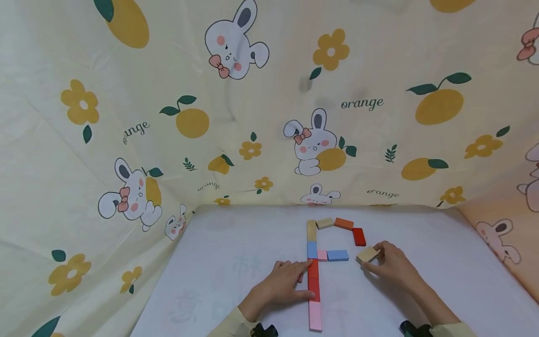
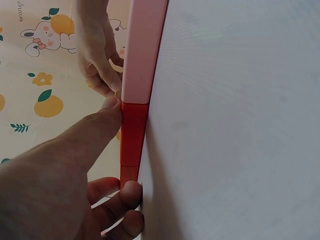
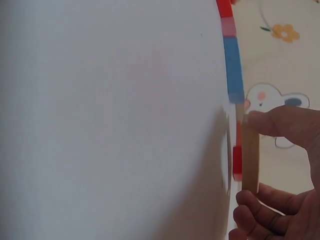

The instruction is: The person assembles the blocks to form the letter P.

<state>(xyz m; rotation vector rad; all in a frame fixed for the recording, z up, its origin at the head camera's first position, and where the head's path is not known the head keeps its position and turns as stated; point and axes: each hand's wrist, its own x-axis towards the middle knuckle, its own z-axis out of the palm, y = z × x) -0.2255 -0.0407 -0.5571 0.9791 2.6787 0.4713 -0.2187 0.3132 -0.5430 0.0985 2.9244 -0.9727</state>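
Note:
My right hand pinches a plain wooden block between thumb and fingers. In the right wrist view the same wooden block spans from the thumb to the fingertips. My left hand touches the column of blocks, its index finger on the upper red block and its thumb at the lower red block. A pink block forms the column's near end. Above the red ones come a blue block and a wooden block.
From the column's top, a wooden block, an orange block and a dark red block curve rightward. A small pink block and a blue block extend right from its middle. Behind the white table hangs a patterned cloth.

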